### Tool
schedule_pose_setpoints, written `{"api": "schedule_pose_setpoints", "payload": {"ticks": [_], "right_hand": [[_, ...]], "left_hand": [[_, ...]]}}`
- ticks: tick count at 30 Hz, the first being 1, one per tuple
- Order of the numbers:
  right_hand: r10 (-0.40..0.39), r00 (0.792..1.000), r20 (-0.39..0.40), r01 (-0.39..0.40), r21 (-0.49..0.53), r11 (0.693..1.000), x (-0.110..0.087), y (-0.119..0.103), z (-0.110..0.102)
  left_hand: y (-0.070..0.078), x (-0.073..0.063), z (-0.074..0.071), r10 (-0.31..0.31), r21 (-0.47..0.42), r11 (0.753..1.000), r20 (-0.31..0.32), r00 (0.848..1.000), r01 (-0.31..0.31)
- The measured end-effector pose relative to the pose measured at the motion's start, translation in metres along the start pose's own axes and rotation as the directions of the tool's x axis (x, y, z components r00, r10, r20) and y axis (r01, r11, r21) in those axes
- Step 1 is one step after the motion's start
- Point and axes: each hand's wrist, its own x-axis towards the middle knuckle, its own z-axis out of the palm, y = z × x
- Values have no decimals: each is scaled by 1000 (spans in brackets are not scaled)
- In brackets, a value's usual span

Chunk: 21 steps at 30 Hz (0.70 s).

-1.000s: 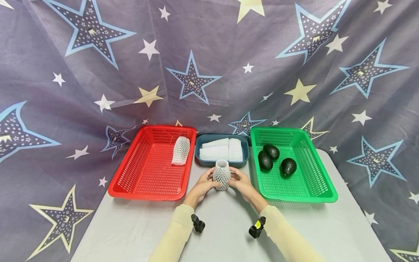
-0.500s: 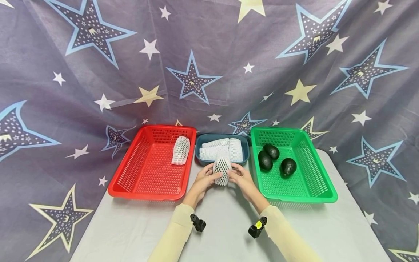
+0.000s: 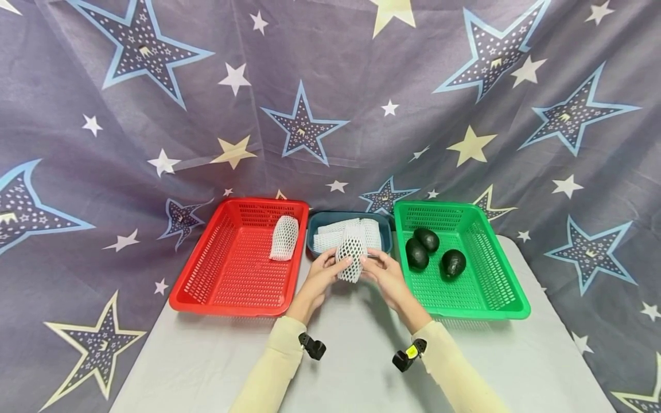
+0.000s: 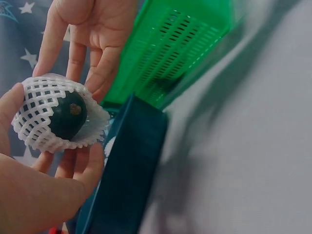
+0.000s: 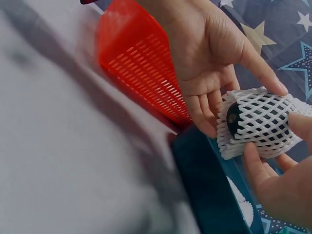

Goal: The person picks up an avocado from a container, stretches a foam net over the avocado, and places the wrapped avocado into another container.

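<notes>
Both hands hold a white foam net sleeve (image 3: pixel 351 259) with a dark avocado (image 4: pixel 68 118) inside it. One rounded end of the avocado shows at the sleeve's open end in the wrist views. My left hand (image 3: pixel 319 282) grips the left side, thumb on the front of the net. From the other side, my right hand (image 3: pixel 388 280) holds it with thumb and fingers. The sleeve is raised over the table, in front of a dark blue basin (image 4: pixel 131 165). In that basin lie several white foam net sleeves (image 3: pixel 330 236), partly hidden behind the held one.
A red basket (image 3: pixel 237 310) on the left contains one bulging foam net sleeve (image 3: pixel 284 238). On the right, a green basket (image 3: pixel 470 314) contains three bare avocados (image 3: pixel 453 264). A star-patterned cloth (image 3: pixel 310 172) hangs behind the pale table (image 3: pixel 356 355).
The sleeve has risen off the table toward the basin and tipped, so its upper opening no longer faces the head camera. Both hands have moved up with it.
</notes>
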Motion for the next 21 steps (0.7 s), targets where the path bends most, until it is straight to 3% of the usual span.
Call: {"api": "schedule_pose_setpoints", "payload": {"ticks": [7,21], "right_hand": [[5,1000,6,-5,-4,1000,1,-5,3],[9,1000,12,-9,-21,1000,2,-9,10]], "left_hand": [[8,-1,-1,-14,-27,1000,-9,1000,14],[18,0,-11,-16,-92,996,45,999,20]]}}
